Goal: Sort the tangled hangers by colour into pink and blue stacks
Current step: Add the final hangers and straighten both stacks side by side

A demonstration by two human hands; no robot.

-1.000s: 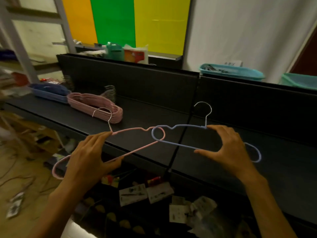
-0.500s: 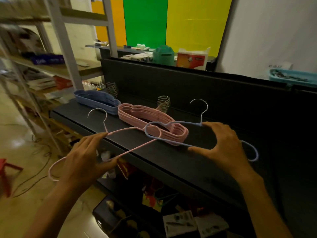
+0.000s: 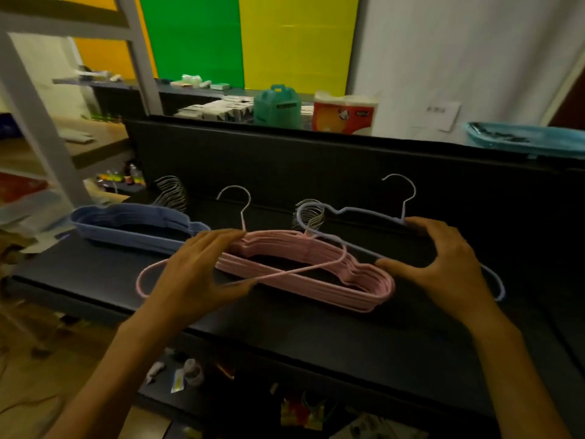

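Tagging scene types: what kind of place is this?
Probably a stockroom or workshop, not a home. Cues: a long black shelf holding sorted pink hangers and blue hangers, metal racking on the left, and boxed goods behind.

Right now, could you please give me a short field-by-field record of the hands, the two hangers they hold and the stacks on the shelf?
left hand: grips a loose pink hanger
right hand: grips a loose blue hanger
hangers: pink one's end is looped through the blue one's end, not yet apart
pink stack: on the black shelf, directly under the held pink hanger
blue stack: on the shelf, left of the pink stack
hooks: both stacks' metal hooks point toward the back panel
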